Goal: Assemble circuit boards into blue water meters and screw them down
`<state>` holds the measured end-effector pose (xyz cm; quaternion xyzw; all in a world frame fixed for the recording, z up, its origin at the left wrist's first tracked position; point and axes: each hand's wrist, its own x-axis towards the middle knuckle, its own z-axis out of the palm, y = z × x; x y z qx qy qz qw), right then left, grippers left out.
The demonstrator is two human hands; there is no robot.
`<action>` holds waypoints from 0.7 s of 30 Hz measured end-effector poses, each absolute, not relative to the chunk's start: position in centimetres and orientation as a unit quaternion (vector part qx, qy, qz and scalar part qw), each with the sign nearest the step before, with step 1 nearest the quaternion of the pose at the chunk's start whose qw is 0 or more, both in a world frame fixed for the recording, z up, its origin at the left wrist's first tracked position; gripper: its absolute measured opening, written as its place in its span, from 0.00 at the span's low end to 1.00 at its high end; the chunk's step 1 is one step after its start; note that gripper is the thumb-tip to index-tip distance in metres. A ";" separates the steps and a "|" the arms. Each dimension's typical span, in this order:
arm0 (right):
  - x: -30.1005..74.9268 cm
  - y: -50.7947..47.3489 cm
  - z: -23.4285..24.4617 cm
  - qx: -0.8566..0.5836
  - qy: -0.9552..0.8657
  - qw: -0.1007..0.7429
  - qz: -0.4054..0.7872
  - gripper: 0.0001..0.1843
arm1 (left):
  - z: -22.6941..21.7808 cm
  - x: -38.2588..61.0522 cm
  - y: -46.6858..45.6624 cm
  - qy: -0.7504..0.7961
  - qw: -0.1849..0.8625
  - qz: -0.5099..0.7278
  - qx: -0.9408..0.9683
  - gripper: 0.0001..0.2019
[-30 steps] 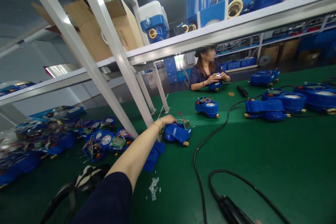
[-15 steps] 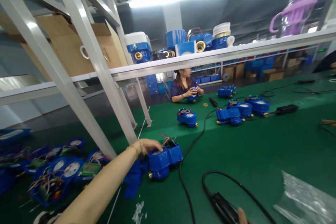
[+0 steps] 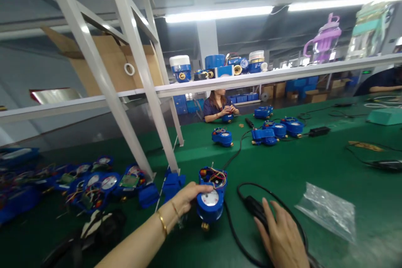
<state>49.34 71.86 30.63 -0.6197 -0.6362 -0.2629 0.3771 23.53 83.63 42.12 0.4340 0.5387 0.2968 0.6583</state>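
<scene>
1. Blue, two-lobed, glossy meter housing (image 3: 216,194): lower centre of the frame, dial end toward the bottom edge, tilted to the camera; whether it rests or is lifted cannot be told.
2. Round white dial (image 3: 210,199): set in the lower lobe, facing up, partly covered at its upper edge.
3. Thin multicoloured wires (image 3: 217,177): bunched loosely in the uncovered upper lobe.
4. Brass-coloured threaded fitting (image 3: 205,227): juts from the housing's lower end.
5. Black, elongated handheld tool (image 3: 255,208): right of the housing, lying aslant, lower end hidden, black cord (image 3: 262,184) looping above it.
</scene>
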 end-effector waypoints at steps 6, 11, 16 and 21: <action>44.1 66.6 34.8 -0.588 -0.609 0.498 0.189 0.29 | 41.0 23.0 69.2 0.523 0.668 0.401 0.346 0.27; 40.2 63.4 36.5 -0.561 -0.562 0.502 0.342 0.32 | 39.4 22.3 61.9 0.536 0.634 0.469 0.302 0.29; 39.0 64.0 39.1 -0.606 -0.579 0.456 0.299 0.31 | 38.2 22.0 60.4 0.563 0.597 0.490 0.293 0.29; 38.6 67.2 41.0 -0.610 -0.622 0.356 0.339 0.35 | 37.3 22.0 60.5 0.577 0.600 0.474 0.287 0.33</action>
